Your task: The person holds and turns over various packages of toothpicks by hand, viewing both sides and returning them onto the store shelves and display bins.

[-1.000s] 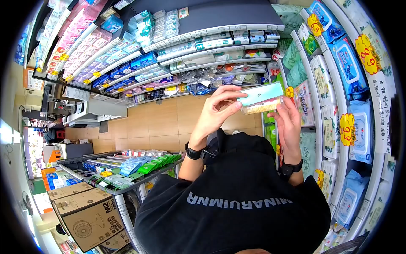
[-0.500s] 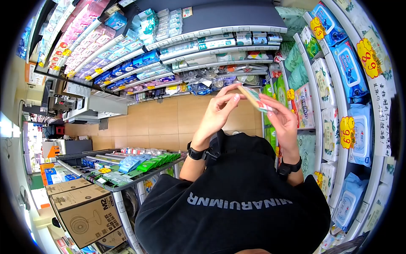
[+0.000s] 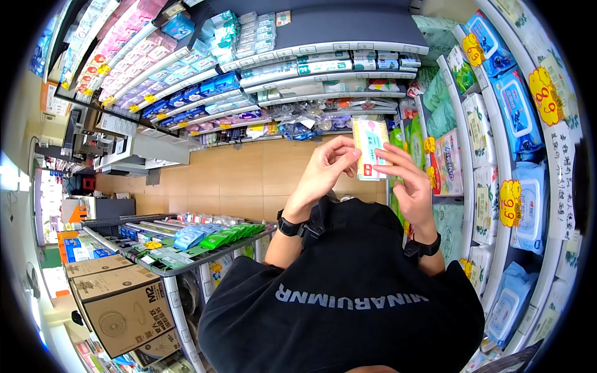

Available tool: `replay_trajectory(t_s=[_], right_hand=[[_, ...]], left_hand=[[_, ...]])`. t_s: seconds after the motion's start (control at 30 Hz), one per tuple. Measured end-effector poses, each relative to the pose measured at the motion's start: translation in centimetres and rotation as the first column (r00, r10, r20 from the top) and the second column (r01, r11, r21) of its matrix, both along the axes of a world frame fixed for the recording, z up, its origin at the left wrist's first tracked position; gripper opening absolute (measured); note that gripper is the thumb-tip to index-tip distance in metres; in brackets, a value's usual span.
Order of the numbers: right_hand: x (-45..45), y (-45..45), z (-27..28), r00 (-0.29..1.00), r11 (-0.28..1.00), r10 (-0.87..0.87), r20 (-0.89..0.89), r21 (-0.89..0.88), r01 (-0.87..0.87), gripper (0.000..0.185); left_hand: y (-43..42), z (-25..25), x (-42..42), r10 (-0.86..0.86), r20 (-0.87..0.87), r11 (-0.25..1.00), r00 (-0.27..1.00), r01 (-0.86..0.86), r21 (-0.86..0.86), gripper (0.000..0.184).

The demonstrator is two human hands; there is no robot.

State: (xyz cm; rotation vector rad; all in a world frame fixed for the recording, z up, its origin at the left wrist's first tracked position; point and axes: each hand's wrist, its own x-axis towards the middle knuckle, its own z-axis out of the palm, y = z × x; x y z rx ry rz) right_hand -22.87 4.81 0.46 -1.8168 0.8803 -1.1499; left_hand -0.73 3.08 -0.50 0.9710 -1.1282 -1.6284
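A small flat packet [image 3: 368,133] is held up in front of my chest, its printed face turned towards me. It has a white and teal label, a red mark near the bottom and yellow edges. I cannot read what is inside. My left hand [image 3: 326,171] pinches its left edge between thumb and curled fingers. On the right side, my right hand [image 3: 410,183] lays its fingertips over the packet's front, with the thumb lower down. Both wrists carry a black band.
Shelves of wet-wipe packs [image 3: 519,109] with yellow price tags rise close on my right. A shelf rack [image 3: 323,46] of tissues and rolls stands ahead. To the left are a low display [image 3: 186,239] and a fan carton [image 3: 124,311]. Tiled floor [image 3: 230,177] lies between.
The packet has turned from nearly edge-on and slanted to upright, with its front face now showing. My right hand's fingers have shifted onto the front; both hands moved slightly down.
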Motion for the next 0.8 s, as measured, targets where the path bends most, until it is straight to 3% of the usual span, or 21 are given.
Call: replay_trajectory(t_s=[0.1, 0.17, 0.27, 0.33, 0.43, 0.8], right_hand=[[0.6, -0.4, -0.2, 0.998, 0.999, 0.049, 0.045, -0.001, -0.049, 0.047], [1.7, -0.5, -0.5, 0.969, 0.996, -0.033, 0.246, 0.091, 0.011, 0.038], [3.1, -1.4, -0.1, 0.939, 0.978, -0.105, 0.327, 0.204, 0.038, 0.034], [3.5, -2.4, -0.9, 0.949, 0.976, -0.083, 0.305, 0.215, 0.016, 0.039], [4.6, -3.4, -1.5, 0.918, 0.895, -0.072, 0.391, 0.431, -0.114, 0.044], [8.2, -9.8, -2.6, 0.933, 0.850, 0.026, 0.360, 0.483, -0.210, 0.038]], left_hand=[[0.1, -0.5, 0.4, 0.041, -0.033, 0.999, 0.999, -0.041, -0.003, 0.024], [0.3, -0.4, 0.9, 0.077, 0.014, 0.997, 0.997, -0.076, -0.021, 0.023], [0.3, -0.6, 1.7, 0.134, 0.028, 0.991, 0.991, -0.133, -0.033, 0.022], [0.2, -0.7, 2.2, 0.186, 0.027, 0.982, 0.982, -0.185, -0.040, 0.021], [-0.2, -1.2, 3.2, 0.255, 0.039, 0.966, 0.966, -0.253, -0.046, 0.021], [-4.8, -2.1, 6.8, 0.303, 0.063, 0.953, 0.951, -0.302, -0.025, 0.024]])
